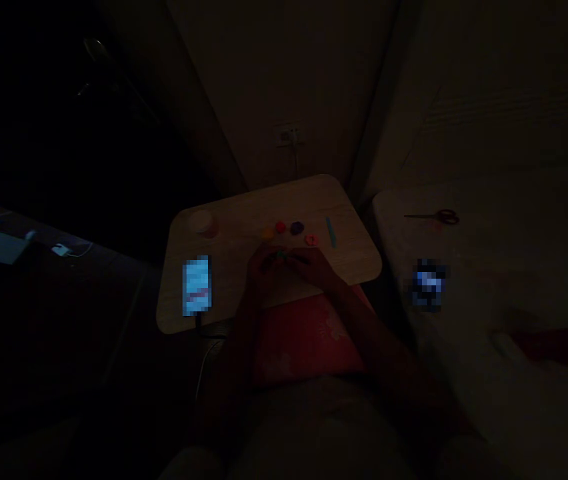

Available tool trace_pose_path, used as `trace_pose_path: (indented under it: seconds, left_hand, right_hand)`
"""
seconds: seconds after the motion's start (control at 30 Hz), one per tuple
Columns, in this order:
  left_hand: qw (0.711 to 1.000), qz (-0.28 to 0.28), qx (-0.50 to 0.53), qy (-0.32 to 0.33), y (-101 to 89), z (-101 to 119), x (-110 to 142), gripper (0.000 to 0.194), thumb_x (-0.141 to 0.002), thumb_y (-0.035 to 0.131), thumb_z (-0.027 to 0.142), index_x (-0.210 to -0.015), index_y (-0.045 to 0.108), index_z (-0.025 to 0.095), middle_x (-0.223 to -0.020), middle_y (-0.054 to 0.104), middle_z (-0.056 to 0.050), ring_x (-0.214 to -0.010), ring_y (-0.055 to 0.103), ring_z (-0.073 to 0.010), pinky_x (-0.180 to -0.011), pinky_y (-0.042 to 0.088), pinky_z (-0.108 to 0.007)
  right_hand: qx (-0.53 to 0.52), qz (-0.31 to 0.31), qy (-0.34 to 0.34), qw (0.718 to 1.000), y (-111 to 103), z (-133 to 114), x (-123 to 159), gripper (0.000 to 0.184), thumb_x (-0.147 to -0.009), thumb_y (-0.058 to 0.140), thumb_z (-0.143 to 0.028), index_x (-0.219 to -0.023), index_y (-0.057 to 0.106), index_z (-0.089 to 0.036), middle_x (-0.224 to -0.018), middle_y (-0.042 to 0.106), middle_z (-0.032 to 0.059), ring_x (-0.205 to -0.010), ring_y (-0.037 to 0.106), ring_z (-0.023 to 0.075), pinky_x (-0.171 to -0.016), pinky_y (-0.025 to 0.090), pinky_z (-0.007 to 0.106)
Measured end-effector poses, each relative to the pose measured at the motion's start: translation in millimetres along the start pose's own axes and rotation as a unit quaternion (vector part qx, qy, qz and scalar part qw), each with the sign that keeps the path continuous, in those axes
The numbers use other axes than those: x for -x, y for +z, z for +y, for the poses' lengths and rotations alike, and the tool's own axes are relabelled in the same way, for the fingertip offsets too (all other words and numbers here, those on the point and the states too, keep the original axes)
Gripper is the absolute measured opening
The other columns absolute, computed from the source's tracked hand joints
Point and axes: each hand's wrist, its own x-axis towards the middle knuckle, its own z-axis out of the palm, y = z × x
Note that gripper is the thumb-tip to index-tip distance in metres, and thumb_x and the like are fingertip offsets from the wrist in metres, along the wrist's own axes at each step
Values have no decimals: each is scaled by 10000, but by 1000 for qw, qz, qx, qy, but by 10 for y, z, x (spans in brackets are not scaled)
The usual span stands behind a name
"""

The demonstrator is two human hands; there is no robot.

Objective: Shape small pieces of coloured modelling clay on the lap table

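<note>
In dim light, my left hand (261, 268) and my right hand (315, 267) meet over the near side of a small wooden table (234, 253). Their fingertips pinch a small green lump (283, 254), which looks like modelling clay. Just beyond my fingers sit a yellow-orange lump (268, 233), a red lump (281, 227) and a dark purple lump (297, 228). A pinkish-red ring-shaped cutter (311, 240) lies past my right hand, and a flat teal stick (331, 231) is to its right. Fine detail of the fingers is lost in the dark.
A lit phone (197, 285) with a cable lies at the table's left, with a pale round tub (203, 222) behind it. On the pale surface to the right are scissors (439, 217) and another glowing device (429, 285). A wall socket (289, 135) holds a plug.
</note>
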Motion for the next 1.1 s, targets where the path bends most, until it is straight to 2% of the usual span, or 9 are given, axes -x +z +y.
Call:
trace_pose_path:
  seconds: [0.3, 0.63, 0.9, 1.1]
  left_hand:
    - [1000, 5, 11, -6, 16, 1, -5, 221, -879, 697, 375, -994, 743, 192, -977, 706, -62, -933, 655, -195, -845, 530, -322]
    - [998, 20, -58, 8, 21, -31, -11, 128, -882, 693, 292, -899, 773, 193, -889, 710, -49, -850, 653, -188, -800, 541, -332]
    - [997, -23, -55, 40, 25, -33, -14, 217, -892, 701, 329, -1077, 781, 249, -948, 641, -56, -908, 621, -194, -838, 533, -346]
    - [998, -16, -41, 46, 33, -22, -7, 263, -895, 699, 366, -1129, 758, 262, -1028, 656, -70, -988, 630, -214, -901, 539, -375]
  right_hand:
    - [22, 3, -3, 1000, -9, -22, -2, 280, -916, 575, -361, -926, 773, -164, -824, 731, 40, -716, 618, 157, -668, 419, 258]
    - [15, -4, -3, 1000, -7, -18, -6, 350, -955, 526, -424, -851, 735, -163, -758, 690, 23, -687, 572, 144, -651, 395, 251]
    - [45, 14, 11, 999, -1, -36, -14, 353, -938, 578, -463, -913, 761, -162, -787, 721, 35, -693, 597, 147, -653, 404, 256]
    - [15, 34, 9, 999, 6, 24, -26, 284, -904, 619, -388, -1022, 781, -187, -913, 775, 50, -768, 654, 168, -717, 471, 268]
